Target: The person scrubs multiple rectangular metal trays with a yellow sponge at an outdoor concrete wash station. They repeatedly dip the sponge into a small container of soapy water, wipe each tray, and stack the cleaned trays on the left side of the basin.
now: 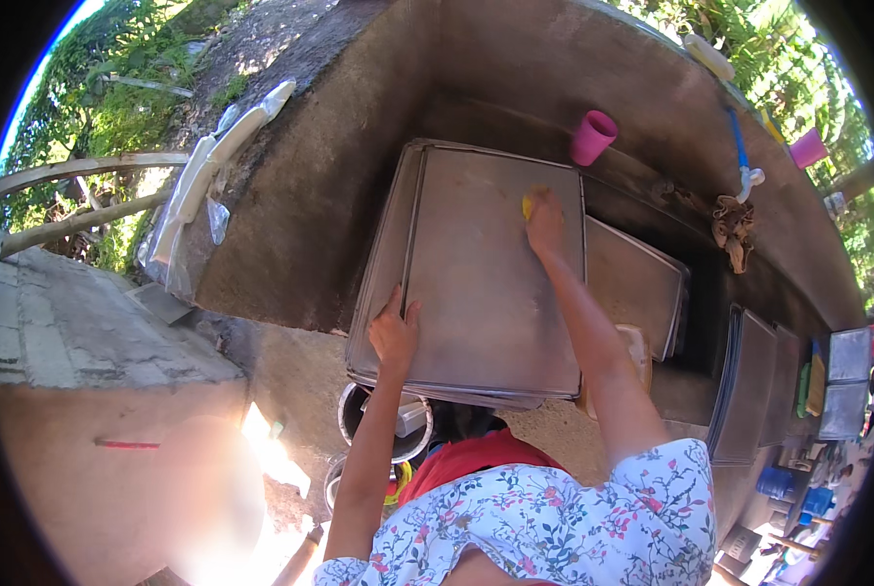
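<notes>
In front of me lies a large metal baking tray on top of a stack of similar trays. My left hand grips the left rim of this top tray, thumb spread onto its face. With my right hand I press a yellow sponge against the tray's upper right area; the fingers hide most of the sponge. A second group of metal trays leans lower down at the right, partly behind the stack.
A pink plastic cup stands on the ledge behind the trays. A tap with a blue pipe has a brown cloth hanging below it. More trays stand at the right. A bucket sits below my left forearm.
</notes>
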Motion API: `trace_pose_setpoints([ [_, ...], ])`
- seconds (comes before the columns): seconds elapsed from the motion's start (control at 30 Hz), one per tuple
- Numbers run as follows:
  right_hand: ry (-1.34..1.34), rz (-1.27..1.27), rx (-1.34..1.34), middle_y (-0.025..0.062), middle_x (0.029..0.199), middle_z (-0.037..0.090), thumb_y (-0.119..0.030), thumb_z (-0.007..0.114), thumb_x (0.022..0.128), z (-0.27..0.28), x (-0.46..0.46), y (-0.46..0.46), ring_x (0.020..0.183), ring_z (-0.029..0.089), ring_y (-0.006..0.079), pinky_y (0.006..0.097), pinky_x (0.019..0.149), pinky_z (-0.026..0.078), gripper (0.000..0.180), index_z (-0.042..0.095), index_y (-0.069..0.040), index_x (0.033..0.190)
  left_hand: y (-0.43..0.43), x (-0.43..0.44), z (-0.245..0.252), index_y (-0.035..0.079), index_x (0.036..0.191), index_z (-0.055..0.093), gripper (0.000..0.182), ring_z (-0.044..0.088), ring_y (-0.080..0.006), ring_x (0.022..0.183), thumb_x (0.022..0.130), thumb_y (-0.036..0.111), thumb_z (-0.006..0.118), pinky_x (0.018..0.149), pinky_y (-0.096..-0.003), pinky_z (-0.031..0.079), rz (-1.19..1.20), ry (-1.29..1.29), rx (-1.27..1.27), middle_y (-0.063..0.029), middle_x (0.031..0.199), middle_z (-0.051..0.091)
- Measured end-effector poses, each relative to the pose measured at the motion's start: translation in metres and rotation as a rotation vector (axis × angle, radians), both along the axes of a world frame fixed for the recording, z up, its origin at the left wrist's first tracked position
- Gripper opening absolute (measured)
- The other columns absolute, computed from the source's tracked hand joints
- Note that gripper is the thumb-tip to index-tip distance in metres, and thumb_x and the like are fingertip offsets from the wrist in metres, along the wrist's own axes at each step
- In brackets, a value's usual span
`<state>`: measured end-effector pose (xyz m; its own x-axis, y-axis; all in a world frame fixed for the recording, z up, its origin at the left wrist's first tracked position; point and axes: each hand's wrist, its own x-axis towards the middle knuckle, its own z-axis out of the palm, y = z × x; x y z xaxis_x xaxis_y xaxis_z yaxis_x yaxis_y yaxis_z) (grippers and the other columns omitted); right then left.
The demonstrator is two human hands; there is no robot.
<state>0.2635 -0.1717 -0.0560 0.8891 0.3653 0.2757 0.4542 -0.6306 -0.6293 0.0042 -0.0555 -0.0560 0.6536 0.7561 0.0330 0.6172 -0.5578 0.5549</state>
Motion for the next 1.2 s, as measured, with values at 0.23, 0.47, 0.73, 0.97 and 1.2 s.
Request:
trace_pose_setpoints([
  [0.23,-0.281,0.687,-0.029,0.0171,0.119,0.057,-0.004,0.051,0.081,0.012,-0.062,0.071,0.118,0.049,0.0342,0.0394,0.102,0.038,0.029,0.063,-0.002,0.108,-0.001,0.003,0.000,0.010,0.119,0.059,0.046,0.064,-0.0383,0.079,0.080,0.033,0.066,0.069,-0.0450,0.051,0.013,-0.010,0.053,-0.0207,0.088,0.066],
  [0.47,-0.398,0.110,-0.122,0.0200,0.103,0.059,0.001,0.058,0.071,-0.035,0.078,-0.033,0.102,0.054,0.0386,0.0432,0.089,0.045,0.026,0.063,-0.001,0.097,0.003,0.003,-0.008,0.008,0.119,0.058,0.045,0.064,-0.0378,0.077,0.081,0.031,0.066,0.067,-0.0447,0.052,-0.042,-0.095,0.164,-0.0193,0.093,0.066],
  [0.73,-0.346,0.544,0.055,0.0178,0.110,0.058,0.006,0.053,0.068,-0.098,0.095,0.161,0.111,0.051,0.0336,0.0383,0.097,0.040,0.035,0.063,0.000,0.100,0.002,0.005,0.000,0.007,0.117,0.059,0.042,0.064,-0.0370,0.076,0.083,0.031,0.063,0.065,-0.0446,0.052,-0.033,0.021,0.083,-0.0204,0.091,0.066],
  [0.97,-0.091,0.803,0.097,0.0189,0.124,0.050,0.003,0.053,0.073,0.007,-0.144,0.043,0.121,0.044,0.0356,0.0433,0.103,0.035,0.043,0.056,0.003,0.115,0.010,0.006,-0.005,0.010,0.114,0.061,0.030,0.063,-0.0394,0.076,0.088,0.023,0.056,0.067,-0.0463,0.050,0.058,-0.218,0.016,-0.0217,0.085,0.065],
  [1.2,-0.015,0.143,-0.286,0.0237,0.137,0.038,0.009,0.046,0.075,-0.024,-0.218,-0.176,0.130,0.033,0.0412,0.0472,0.107,0.028,0.055,0.045,0.002,0.130,0.002,0.007,-0.008,0.013,0.118,0.060,0.034,0.064,-0.0358,0.082,0.085,0.005,0.053,0.070,-0.0448,0.050,-0.010,-0.100,0.111,-0.0191,0.094,0.066],
])
